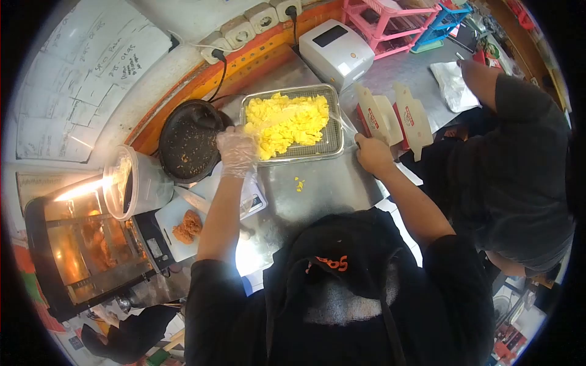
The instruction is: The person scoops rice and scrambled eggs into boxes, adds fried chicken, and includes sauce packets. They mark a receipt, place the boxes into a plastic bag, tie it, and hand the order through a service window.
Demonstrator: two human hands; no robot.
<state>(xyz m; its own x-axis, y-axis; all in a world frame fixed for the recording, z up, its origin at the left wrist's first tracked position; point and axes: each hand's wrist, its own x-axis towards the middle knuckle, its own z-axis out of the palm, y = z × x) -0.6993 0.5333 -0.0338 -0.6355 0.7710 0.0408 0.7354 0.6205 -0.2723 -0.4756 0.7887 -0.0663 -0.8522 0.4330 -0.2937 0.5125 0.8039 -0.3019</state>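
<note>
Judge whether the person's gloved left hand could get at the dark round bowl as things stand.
Probably yes: the left hand appears close beside the rim of the dark round bowl, with nothing visible blocking the way between them.

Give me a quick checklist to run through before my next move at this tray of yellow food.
1. Glove on left hand: ok, clear plastic covers it.
2. Glove on right hand: not ok, it looks bare.
3. Yellow food heaped on the tray: ok, nearly all of it.
4. Counter free of scraps: not ok, small yellow bits lie in front of the tray.
5. What the right hand grips: cannot tell, the fingers hide most of it.
</note>
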